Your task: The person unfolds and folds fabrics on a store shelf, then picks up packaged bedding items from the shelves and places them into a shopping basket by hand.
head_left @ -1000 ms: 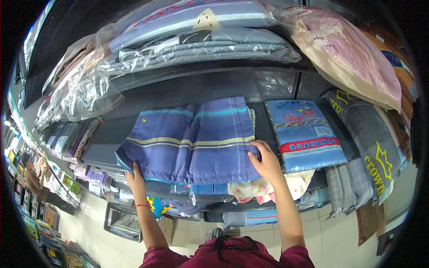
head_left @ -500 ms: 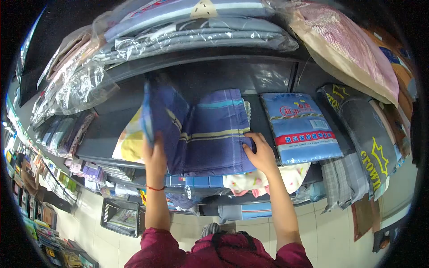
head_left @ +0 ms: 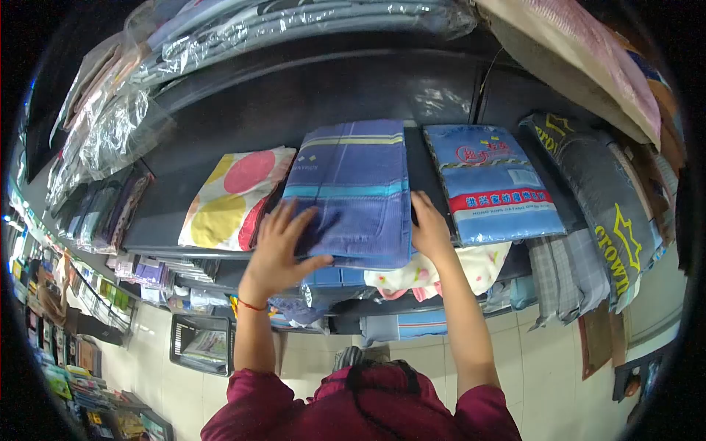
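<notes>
A folded blue-purple cloth (head_left: 353, 176) with yellow and turquoise stripes lies on the dark shelf in front of me; its exact kind cannot be told. My left hand (head_left: 283, 246) is open over its lower left corner, fingers spread and fingertips on the fabric. Along the cloth's right edge rests my right hand (head_left: 432, 229), its fingers stretched out and partly hidden at the edge. To the left lies a folded white cloth (head_left: 235, 195) with pink and yellow spots. A blue plastic-wrapped textile pack (head_left: 496, 184) with a red band is close to my right hand.
Plastic-wrapped textiles (head_left: 294, 37) hang over the upper shelf edge. Dark "crown" bags (head_left: 596, 198) stand at the right, with grey checked fabric (head_left: 562, 283) beside them. Below are lower shelves with a flowered cloth (head_left: 471, 268) and a black basket (head_left: 176, 342) on the floor.
The blue-purple cloth, spread open before, is folded over to the right into a smaller rectangle. My left hand has come down from its raised flap and spread its fingers. The spotted cloth is uncovered.
</notes>
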`<state>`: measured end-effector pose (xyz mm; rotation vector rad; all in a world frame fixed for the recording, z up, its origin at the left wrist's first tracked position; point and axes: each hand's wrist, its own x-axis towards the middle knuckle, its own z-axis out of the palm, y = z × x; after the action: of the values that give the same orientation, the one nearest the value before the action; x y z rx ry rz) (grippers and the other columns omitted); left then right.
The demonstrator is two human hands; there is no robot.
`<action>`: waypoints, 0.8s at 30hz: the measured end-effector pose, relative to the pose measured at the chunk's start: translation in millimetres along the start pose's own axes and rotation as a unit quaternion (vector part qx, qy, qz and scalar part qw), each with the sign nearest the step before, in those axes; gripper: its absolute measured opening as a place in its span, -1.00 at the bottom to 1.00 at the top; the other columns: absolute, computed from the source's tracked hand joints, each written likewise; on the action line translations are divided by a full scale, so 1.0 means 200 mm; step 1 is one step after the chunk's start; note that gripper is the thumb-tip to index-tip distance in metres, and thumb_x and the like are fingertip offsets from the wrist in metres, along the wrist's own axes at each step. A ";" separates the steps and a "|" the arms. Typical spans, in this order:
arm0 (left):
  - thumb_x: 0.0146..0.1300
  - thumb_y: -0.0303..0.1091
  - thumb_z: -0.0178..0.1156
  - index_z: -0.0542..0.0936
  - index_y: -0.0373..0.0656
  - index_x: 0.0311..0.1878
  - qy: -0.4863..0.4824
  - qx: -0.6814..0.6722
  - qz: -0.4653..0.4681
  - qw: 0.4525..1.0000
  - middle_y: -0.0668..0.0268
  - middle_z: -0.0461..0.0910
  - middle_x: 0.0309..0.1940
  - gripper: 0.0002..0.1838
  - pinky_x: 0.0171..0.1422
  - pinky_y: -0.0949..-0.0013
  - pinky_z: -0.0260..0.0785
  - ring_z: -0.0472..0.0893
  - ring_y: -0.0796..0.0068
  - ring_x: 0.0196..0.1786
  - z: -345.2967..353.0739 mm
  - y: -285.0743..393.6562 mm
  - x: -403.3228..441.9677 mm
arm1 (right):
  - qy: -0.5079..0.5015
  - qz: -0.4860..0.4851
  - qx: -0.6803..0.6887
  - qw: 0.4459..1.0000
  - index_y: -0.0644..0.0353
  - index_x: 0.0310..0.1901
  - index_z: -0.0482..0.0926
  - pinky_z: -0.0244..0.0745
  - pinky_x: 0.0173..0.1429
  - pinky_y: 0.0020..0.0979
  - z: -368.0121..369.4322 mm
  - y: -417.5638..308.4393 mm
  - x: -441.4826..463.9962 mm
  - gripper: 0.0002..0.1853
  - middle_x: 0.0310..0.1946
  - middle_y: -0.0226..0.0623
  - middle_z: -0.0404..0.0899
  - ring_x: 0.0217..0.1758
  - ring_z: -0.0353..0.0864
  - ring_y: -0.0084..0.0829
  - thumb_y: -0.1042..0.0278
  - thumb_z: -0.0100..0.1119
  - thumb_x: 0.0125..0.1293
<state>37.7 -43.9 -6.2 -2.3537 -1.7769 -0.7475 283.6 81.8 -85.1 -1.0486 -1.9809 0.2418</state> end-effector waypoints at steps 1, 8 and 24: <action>-0.16 0.06 0.34 0.32 -0.12 0.18 0.005 -0.002 -0.021 1.000 -0.11 0.15 0.23 -0.18 0.34 0.03 -0.07 0.09 -0.10 0.31 -0.01 -0.04 -0.02 | -0.001 0.003 0.002 1.000 0.27 -0.01 0.31 0.37 -0.04 -0.12 0.00 -0.01 0.00 -0.64 -0.03 0.01 0.35 -0.07 0.41 0.07 0.43 -0.02 0.11; 0.13 -0.29 0.18 0.31 -0.23 0.17 0.023 -0.304 -0.131 0.943 0.05 0.40 0.06 -0.46 0.25 0.38 0.10 0.34 0.32 0.20 -0.03 -0.20 -0.16 | 0.021 0.092 0.094 0.991 0.23 -0.02 0.36 0.33 -0.02 -0.17 0.03 0.03 0.02 -0.69 -0.10 0.02 0.45 -0.05 0.43 0.04 0.24 -0.20 0.30; 0.09 -0.23 0.17 0.36 -0.20 0.04 0.099 -0.076 -0.161 0.979 0.03 0.53 -0.28 -0.54 -0.27 0.18 0.37 0.54 0.05 -0.29 0.05 -0.11 -0.01 | 0.000 0.129 0.278 0.952 0.28 0.07 0.37 0.20 0.21 -0.31 0.02 0.02 0.14 -0.53 0.06 0.00 0.38 0.16 0.34 -0.13 0.16 0.03 0.19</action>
<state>20.9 -35.9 -21.4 -2.0062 -2.1005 -1.1531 276.0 106.2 -73.3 -0.9211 -1.6223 0.8853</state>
